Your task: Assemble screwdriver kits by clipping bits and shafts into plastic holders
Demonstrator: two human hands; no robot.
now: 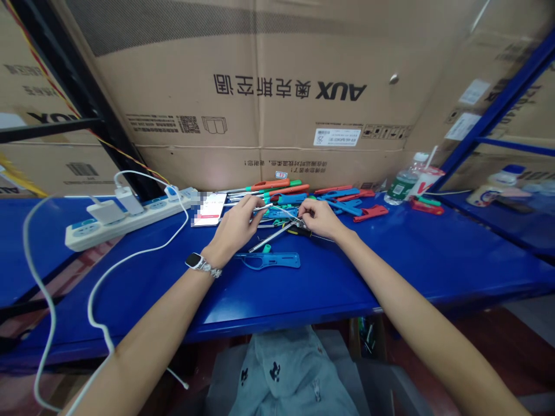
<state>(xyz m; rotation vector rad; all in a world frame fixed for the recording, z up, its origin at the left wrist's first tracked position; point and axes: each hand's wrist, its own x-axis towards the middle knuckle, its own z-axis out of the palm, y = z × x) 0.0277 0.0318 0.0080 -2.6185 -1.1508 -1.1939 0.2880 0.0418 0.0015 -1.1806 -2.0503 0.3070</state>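
My left hand (pixel 243 222), a watch on its wrist, is closed around a thin silver metal tube (pixel 263 208). My right hand (pixel 319 218) is pinched at the end of a thin pale wire (pixel 282 210); what lies between its fingertips is too small to make out. Below the hands, another metal tube (pixel 271 237) lies aslant beside a black and yellow screwdriver handle (pixel 299 231). Nearer me is a blue lighter casing (pixel 277 260) with a small green piece (pixel 266 248) behind it. Behind my hands are piled long-nosed lighters (pixel 277 185) and loose red casings (pixel 370 214).
A phone (pixel 210 209) lies left of the pile. Farther left, a white power strip (pixel 130 216) has chargers and trailing cables. At right stand a water bottle (pixel 401 185) and a drink cup (pixel 427 180). A cardboard box (pixel 281 127) walls off the back of the blue table (pixel 411 260).
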